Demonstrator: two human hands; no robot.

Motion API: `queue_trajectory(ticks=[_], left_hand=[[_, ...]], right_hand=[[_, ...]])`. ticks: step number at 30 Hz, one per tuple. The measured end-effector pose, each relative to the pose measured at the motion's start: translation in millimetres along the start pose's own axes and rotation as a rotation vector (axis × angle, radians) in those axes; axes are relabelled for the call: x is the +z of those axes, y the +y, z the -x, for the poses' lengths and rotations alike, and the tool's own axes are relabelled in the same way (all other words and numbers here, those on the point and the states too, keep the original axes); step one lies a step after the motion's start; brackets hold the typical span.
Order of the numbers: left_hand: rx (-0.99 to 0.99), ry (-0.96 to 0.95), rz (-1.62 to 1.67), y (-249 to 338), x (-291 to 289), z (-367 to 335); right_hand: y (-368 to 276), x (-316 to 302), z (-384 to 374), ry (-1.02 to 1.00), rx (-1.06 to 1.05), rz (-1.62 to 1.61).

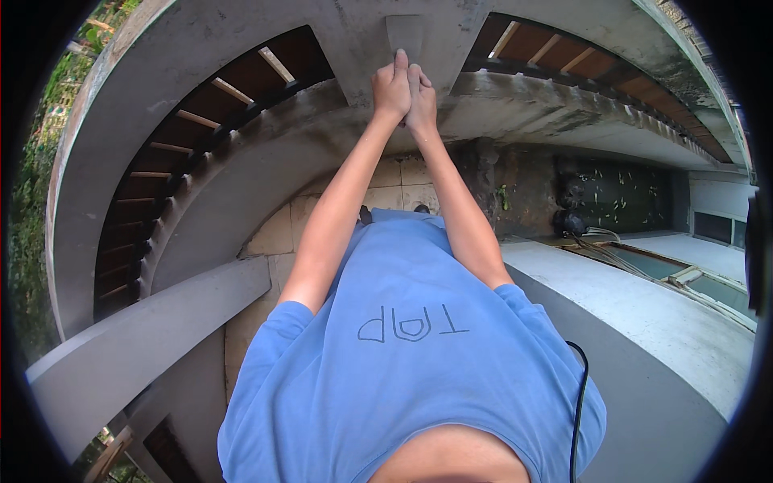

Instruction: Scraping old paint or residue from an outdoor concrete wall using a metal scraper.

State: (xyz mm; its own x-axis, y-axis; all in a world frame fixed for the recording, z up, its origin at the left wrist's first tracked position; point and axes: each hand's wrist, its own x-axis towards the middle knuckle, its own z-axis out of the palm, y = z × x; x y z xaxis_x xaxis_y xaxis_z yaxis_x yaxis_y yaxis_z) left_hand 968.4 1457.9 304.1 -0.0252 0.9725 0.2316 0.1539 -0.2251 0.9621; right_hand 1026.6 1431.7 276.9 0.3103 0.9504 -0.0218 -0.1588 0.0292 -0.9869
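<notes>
Straight ahead, my left hand (391, 90) and my right hand (421, 98) are closed together, side by side, with both arms stretched out. Above them the grey trapezoid blade of a scraper (404, 32) lies against a grey pillar (354, 44). The blade is wider at its far end and narrows toward my fingers. My left thumb points up along its base. The scraper's handle is hidden in my grip.
Curved grey parapet walls with brown slatted openings (173, 149) run to both sides. Pale floor tiles (386, 173) lie below. To the right are black bundles (570, 222), pale cables and a window frame (700, 282). Greenery (36, 201) shows far left. A black cord (576, 402) hangs over my shirt.
</notes>
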Motion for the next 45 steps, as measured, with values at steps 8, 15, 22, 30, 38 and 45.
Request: queue_trajectory(ticks=[8,15,22,30,38,45], left_hand=[[0.022,-0.074,0.010,-6.8,1.0,38.7],[0.215,0.045,0.048,51.5,3.1,-53.7],[0.037,0.045,-0.020,-0.7,19.7,2.3],[-0.007,-0.045,0.102,-21.1,16.0,20.7],[0.097,0.012,-0.037,53.2,49.7,-25.8],[0.140,0.116,0.021,10.2,71.7,-17.4]], right_hand=[[43.3,-10.7,19.6,0.052,-0.134,-0.143],[-65.1,10.8,-43.5,-0.092,-0.158,-0.143],[5.7,-10.6,-10.3,0.110,-0.112,0.017],[18.4,-23.1,1.2,-0.048,-0.080,-0.011],[-51.7,-39.6,-48.8,-0.063,-0.178,-0.097],[-21.4,-55.2,-37.3,0.000,-0.188,0.050]])
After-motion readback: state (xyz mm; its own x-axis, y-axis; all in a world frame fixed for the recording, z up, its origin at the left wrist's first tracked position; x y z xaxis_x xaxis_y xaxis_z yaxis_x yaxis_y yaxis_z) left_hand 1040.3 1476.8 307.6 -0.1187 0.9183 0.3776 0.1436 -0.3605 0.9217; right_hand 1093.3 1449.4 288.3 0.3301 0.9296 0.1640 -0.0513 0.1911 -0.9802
